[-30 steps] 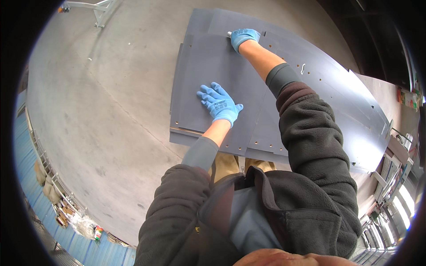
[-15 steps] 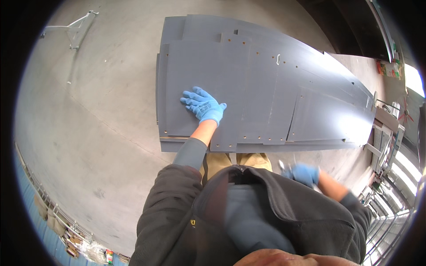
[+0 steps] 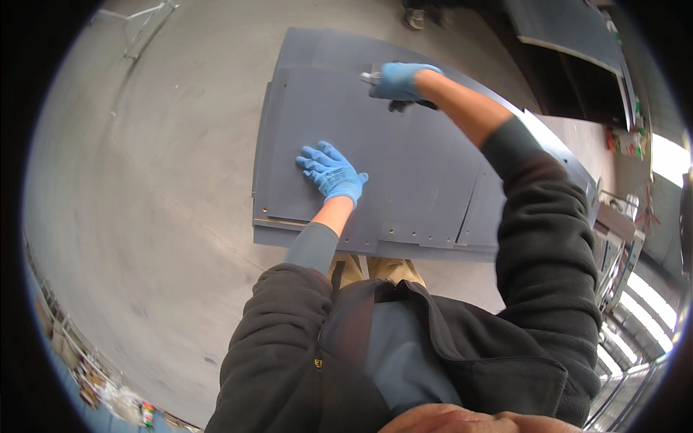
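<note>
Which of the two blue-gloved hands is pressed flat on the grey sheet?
The left hand, fingers spread flat on the grey sheet. The right hand is farther out, closed around a small tool.

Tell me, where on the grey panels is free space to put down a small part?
The stretch of grey panels between the left hand and the right forearm is bare. The far edge is crowded: the right hand works there with a small tool.

Matt grey sheet-metal panels (image 3: 404, 180), smooth concrete floor (image 3: 159, 216), blue rubbery-coated gloves (image 3: 333, 173), dark fleece jkt (image 3: 548, 289).
</note>
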The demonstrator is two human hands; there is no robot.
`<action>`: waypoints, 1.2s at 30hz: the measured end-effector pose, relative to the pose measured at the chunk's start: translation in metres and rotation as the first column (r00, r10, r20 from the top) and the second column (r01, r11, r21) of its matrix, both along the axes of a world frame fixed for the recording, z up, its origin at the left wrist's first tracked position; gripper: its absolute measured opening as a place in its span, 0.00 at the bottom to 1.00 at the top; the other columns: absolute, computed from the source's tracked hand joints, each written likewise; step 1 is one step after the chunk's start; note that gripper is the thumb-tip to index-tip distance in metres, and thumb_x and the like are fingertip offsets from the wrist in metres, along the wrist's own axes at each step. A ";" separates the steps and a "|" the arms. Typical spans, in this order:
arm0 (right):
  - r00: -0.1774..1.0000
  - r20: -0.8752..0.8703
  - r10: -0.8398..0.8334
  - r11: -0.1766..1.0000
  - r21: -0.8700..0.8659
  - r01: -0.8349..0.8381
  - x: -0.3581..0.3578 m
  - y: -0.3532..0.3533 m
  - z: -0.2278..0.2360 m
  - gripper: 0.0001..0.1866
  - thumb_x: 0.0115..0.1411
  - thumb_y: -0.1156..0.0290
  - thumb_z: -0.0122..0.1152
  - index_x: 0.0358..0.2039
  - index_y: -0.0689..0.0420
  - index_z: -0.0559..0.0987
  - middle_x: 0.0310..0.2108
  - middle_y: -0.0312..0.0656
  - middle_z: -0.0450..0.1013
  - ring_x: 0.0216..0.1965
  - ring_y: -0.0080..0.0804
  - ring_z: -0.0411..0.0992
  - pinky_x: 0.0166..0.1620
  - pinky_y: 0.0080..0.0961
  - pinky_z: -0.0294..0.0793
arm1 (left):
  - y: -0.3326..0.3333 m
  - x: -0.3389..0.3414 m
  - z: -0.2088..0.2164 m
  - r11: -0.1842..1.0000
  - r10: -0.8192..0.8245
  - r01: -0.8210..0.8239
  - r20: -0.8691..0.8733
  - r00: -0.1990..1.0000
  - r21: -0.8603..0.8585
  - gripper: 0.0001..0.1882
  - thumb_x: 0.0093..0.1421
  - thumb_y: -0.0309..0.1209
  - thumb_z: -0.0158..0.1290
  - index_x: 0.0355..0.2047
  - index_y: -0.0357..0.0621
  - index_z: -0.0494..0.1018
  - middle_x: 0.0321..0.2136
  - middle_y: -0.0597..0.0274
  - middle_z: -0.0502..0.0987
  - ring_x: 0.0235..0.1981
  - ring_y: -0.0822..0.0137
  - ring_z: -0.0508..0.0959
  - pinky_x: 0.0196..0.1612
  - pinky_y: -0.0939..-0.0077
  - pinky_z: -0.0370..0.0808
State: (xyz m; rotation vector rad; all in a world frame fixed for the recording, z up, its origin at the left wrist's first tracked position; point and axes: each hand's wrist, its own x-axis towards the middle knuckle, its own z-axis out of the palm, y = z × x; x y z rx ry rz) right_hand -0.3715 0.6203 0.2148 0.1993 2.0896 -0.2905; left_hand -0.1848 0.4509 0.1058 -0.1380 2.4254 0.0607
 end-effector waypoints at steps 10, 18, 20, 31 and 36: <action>0.777 -0.087 0.624 0.751 0.342 -0.565 -0.084 -0.052 -0.107 0.17 0.72 0.69 0.55 0.56 0.54 0.86 0.54 0.45 0.84 0.54 0.51 0.83 0.54 0.49 0.83 | -0.002 0.003 -0.008 1.000 -0.002 0.002 -0.018 1.000 -0.020 0.73 0.52 0.61 0.73 0.78 0.28 0.40 0.75 0.16 0.42 0.76 0.15 0.45 0.76 0.35 0.55; 0.871 0.075 0.485 0.819 0.309 -0.483 -0.087 0.014 -0.085 0.19 0.73 0.63 0.54 0.59 0.52 0.84 0.58 0.44 0.82 0.51 0.47 0.84 0.55 0.46 0.82 | 0.000 0.001 -0.010 0.999 -0.016 0.016 0.009 1.000 -0.030 0.74 0.53 0.62 0.72 0.78 0.26 0.39 0.75 0.15 0.41 0.75 0.13 0.45 0.75 0.31 0.55; 0.901 0.173 0.398 0.816 0.381 -0.434 -0.067 0.059 -0.080 0.20 0.71 0.66 0.57 0.60 0.50 0.84 0.60 0.42 0.81 0.53 0.46 0.83 0.56 0.46 0.82 | 0.000 -0.001 -0.010 1.000 -0.019 0.020 0.013 1.000 -0.023 0.74 0.53 0.62 0.71 0.78 0.26 0.38 0.75 0.14 0.41 0.75 0.12 0.45 0.75 0.30 0.55; 0.987 0.032 0.159 0.964 -0.221 -0.148 0.014 -0.041 -0.066 0.27 0.76 0.53 0.49 0.62 0.58 0.81 0.57 0.48 0.82 0.39 0.36 0.87 0.55 0.45 0.82 | 0.002 0.007 -0.013 1.000 -0.004 0.003 -0.053 0.999 -0.014 0.74 0.53 0.62 0.72 0.78 0.26 0.39 0.75 0.15 0.40 0.75 0.13 0.44 0.76 0.31 0.51; 0.967 -0.065 0.248 0.953 -0.162 -0.255 0.034 -0.161 -0.035 0.22 0.74 0.59 0.52 0.58 0.56 0.85 0.53 0.51 0.84 0.50 0.41 0.85 0.55 0.46 0.82 | -0.008 0.016 -0.033 0.996 -0.084 0.083 -0.072 0.994 -0.015 0.71 0.56 0.61 0.69 0.80 0.32 0.37 0.78 0.21 0.34 0.78 0.18 0.35 0.79 0.36 0.46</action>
